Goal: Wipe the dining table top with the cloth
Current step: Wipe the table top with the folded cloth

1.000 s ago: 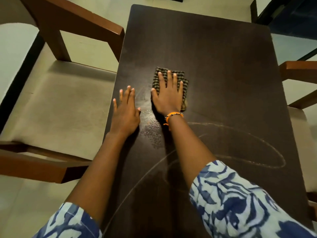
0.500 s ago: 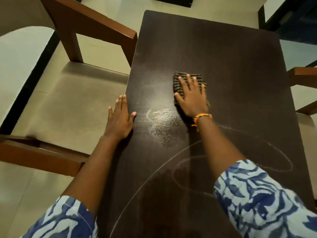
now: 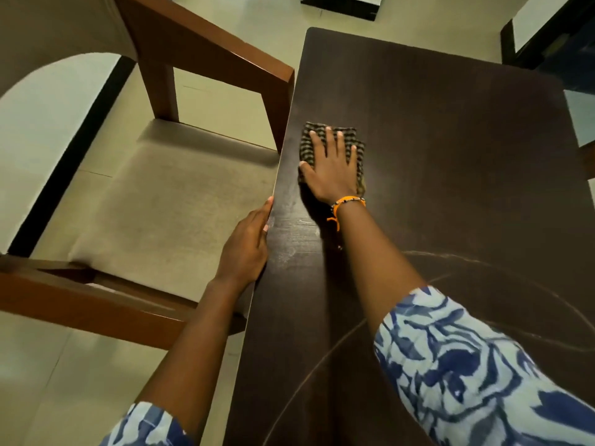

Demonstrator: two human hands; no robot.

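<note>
Pressing the cloth [image 3: 333,146] flat, the right hand [image 3: 331,175] spreads open fingers for even pressure — left hand [image 3: 248,243], fingers loosely curled, cups the table [image 3: 450,188] edge, likely catching crumbs.

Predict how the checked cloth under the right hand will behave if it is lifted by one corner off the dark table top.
The checked cloth lies folded in flat layers, so it would probably droop and unfold. It looks thin, so likely light. Pressed by the right hand, it probably slides easily on the smooth table top.
</note>
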